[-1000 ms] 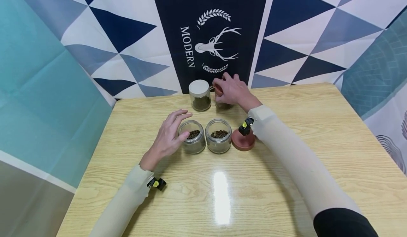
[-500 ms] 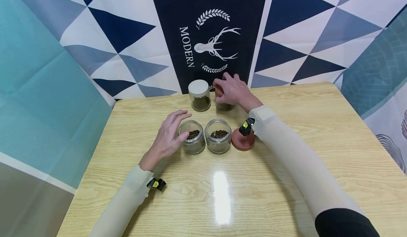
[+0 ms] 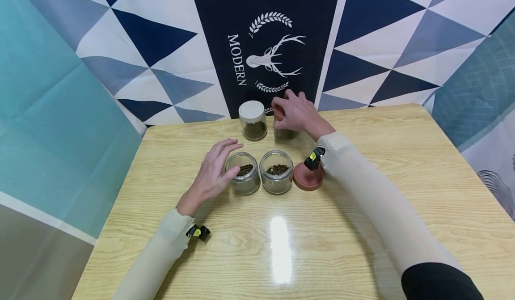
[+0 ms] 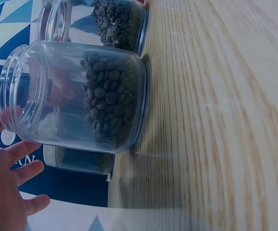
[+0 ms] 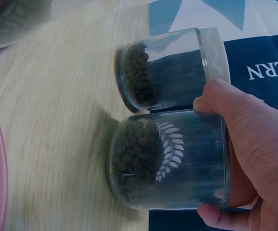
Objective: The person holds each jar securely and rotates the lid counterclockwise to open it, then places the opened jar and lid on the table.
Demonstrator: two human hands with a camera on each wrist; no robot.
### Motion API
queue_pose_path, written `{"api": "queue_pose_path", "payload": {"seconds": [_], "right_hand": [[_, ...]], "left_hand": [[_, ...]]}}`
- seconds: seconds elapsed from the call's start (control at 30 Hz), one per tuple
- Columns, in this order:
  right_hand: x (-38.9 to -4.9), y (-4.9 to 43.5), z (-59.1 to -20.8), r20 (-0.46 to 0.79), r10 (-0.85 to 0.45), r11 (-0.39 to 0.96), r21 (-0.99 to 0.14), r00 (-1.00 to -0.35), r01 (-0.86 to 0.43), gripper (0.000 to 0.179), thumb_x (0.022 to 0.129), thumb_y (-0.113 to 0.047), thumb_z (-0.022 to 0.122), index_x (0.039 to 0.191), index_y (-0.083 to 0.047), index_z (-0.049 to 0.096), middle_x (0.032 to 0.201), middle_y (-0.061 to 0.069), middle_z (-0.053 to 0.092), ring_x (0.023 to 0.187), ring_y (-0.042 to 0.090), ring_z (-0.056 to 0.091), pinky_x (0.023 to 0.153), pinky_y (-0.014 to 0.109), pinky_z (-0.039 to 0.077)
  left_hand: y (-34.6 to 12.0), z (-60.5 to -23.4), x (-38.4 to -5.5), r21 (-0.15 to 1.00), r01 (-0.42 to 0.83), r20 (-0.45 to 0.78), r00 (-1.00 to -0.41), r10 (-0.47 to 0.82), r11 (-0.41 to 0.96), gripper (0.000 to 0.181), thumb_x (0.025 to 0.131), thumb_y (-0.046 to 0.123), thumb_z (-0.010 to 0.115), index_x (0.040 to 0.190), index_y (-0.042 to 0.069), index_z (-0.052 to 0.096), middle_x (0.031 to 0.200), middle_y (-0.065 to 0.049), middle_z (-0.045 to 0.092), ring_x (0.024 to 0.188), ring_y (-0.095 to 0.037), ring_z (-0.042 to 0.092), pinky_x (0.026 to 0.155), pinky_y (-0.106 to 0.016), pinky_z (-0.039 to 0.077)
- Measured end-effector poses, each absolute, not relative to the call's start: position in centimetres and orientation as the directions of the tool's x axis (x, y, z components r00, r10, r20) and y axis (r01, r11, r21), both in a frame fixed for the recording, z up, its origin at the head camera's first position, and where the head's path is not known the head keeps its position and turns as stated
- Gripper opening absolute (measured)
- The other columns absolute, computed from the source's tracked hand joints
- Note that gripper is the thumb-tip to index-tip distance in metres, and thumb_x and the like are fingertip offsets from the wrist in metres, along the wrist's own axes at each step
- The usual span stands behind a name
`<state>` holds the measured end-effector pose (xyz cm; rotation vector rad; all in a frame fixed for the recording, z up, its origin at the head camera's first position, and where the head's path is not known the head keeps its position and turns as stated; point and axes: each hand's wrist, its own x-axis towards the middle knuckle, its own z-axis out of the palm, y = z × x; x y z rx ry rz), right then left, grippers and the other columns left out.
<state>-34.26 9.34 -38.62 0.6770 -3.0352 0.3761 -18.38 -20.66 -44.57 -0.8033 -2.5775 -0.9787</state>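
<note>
My right hand grips the reddish-brown lid at the top of the back right glass jar, which holds dark beans. Its thumb and fingers reach around the lid's rim. My left hand is held beside the mouth of the front left lidless jar, fingers loosely extended and holding nothing. In the head view its thumb overlaps that jar's rim. Beside this jar stands a second lidless jar; coffee-like dark beans lie in both.
A jar with a whitish lid stands at the back, left of the gripped jar. A loose reddish-brown lid lies right of the front jars, below my right wrist. The patterned cloth wall rises right behind the back jars.
My right hand has shifted very slightly up and to the right, still gripping the lid, and the jar under it shows a little further right. My left hand has stayed in place.
</note>
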Motion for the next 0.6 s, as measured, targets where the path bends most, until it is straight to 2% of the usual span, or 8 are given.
{"api": "queue_pose_path", "payload": {"seconds": [0.17,0.6], "right_hand": [[-34.1,9.6,-38.0,0.091,-0.422,0.870,-0.238,-0.902,-0.431,0.057,0.092,-0.046,0.079,0.143,-0.028,0.063,0.140,0.018,0.052,0.116,0.046,0.051,0.089,0.058,0.057],[-33.7,9.7,-36.5,0.130,-0.418,0.866,-0.240,-0.899,-0.438,0.057,0.094,-0.045,0.077,0.146,-0.027,0.061,0.148,0.019,0.050,0.121,0.047,0.050,0.090,0.061,0.059]], "left_hand": [[-20.6,-44.6,-18.4,0.525,0.582,0.427,-0.811,0.400,0.621,0.110,0.102,0.095,0.021,0.158,0.010,0.062,0.165,-0.020,0.058,0.157,-0.044,0.051,0.126,-0.079,0.038],[-20.4,-44.9,-18.4,0.504,0.605,0.455,-0.793,0.406,0.617,0.109,0.103,0.094,0.020,0.156,0.009,0.063,0.162,-0.021,0.059,0.155,-0.045,0.053,0.124,-0.080,0.041]]}}
